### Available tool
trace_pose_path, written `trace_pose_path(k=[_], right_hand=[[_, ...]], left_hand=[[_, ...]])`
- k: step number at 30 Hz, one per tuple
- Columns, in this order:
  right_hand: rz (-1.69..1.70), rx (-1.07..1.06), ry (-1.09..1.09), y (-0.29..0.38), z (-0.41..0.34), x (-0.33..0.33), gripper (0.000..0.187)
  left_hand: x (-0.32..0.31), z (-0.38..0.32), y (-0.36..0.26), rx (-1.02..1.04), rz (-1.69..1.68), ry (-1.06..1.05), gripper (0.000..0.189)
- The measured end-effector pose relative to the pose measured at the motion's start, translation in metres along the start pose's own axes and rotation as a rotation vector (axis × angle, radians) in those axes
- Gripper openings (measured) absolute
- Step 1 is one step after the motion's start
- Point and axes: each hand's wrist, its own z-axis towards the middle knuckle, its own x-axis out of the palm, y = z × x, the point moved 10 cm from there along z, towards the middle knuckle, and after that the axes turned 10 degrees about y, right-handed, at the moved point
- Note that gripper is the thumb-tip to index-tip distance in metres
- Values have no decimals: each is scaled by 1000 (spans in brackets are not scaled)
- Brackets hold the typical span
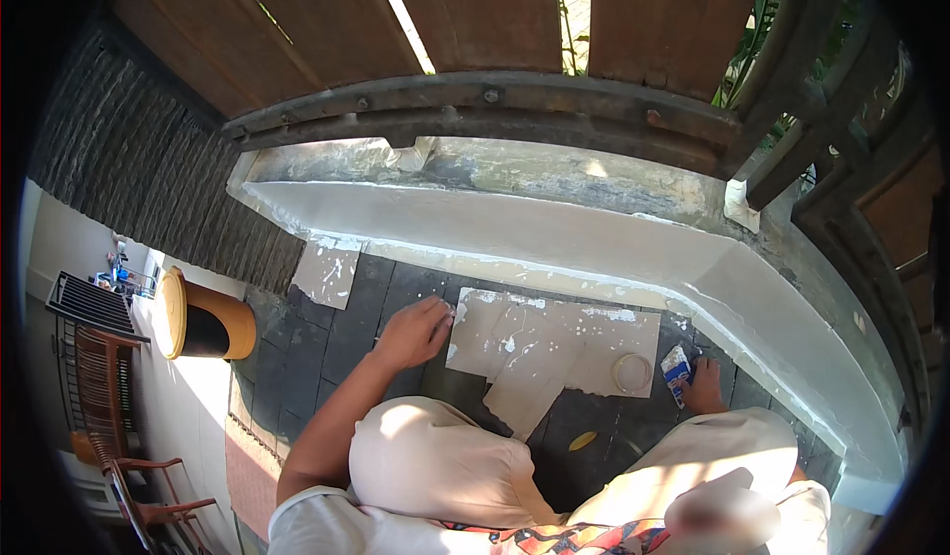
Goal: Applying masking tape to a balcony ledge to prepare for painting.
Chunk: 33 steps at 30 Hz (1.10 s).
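Observation:
My left hand [419,330] is at the upper left corner of a paint-spattered sheet of cardboard or paper [549,332] on the dark floor; whether its fingers hold the corner cannot be told. At the right, my right hand [703,386] has its fingers on a small blue and white packet or tool [676,374], its exact kind unclear. A roll of tape [632,373] lies flat on the sheet's lower right part. A smaller spattered sheet [327,269] lies by the stone-clad pillar. A low wall [519,221] with white paint along its edges curves round the front and right.
A wooden fence [482,95] stands on the low wall's ledge. The ribbed stone pillar [171,162] rises at the left, beside a yellow lidded bin [215,321]. Wooden chairs [104,384] stand farther left. A yellow leaf [582,441] lies between my knees.

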Motion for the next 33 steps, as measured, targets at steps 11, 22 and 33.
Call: trace_pose_path(k=[11, 22, 33], right_hand=[[65, -143, 624, 127, 18, -96, 38], [674, -554, 160, 542, 68, -140, 39], [-90, -603, -328, 606, 134, -145, 38]], left_hand=[[38, -10, 13, -121, -232, -121, 13], [84, -45, 87, -337, -551, -405, 17], [100, -50, 89, -344, -757, -473, 16]])
